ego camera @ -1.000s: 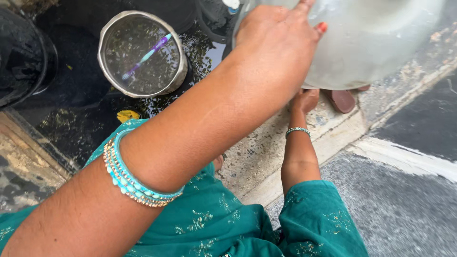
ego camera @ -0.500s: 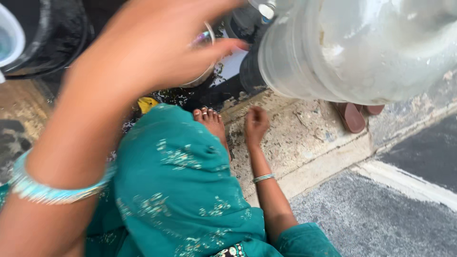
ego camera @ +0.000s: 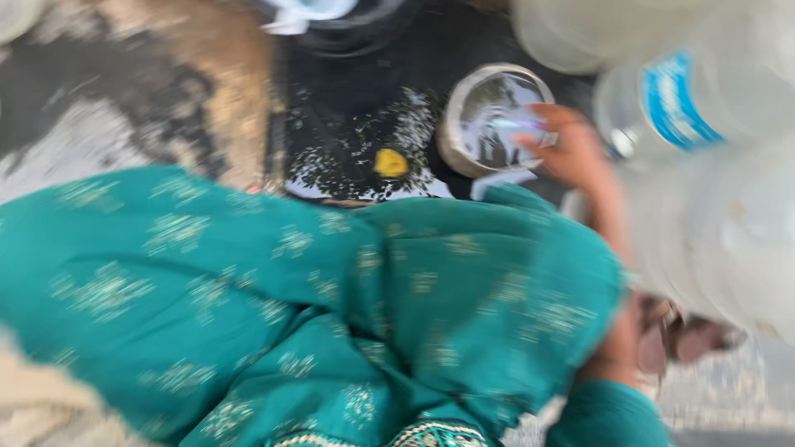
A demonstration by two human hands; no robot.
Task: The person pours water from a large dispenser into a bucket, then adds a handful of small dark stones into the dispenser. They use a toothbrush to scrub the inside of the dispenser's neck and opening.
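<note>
Heavily blurred view looking down over a lap draped in teal embroidered fabric (ego camera: 290, 314) filling the lower left and centre. Upper right of centre: one hand (ego camera: 571, 149), side not clear, raised at the rim of a round steel pot of water (ego camera: 495, 117), fingers (ego camera: 540, 142) loosely curled toward it; touching or not, cannot tell. Far right: large translucent plastic bottles (ego camera: 712, 207), one with a blue label, close to the lens. Lower right: another forearm reaching down, its hand hidden. Small yellow scrap (ego camera: 390, 163) on wet dark ground (ego camera: 348, 124) left of the pot.
</note>
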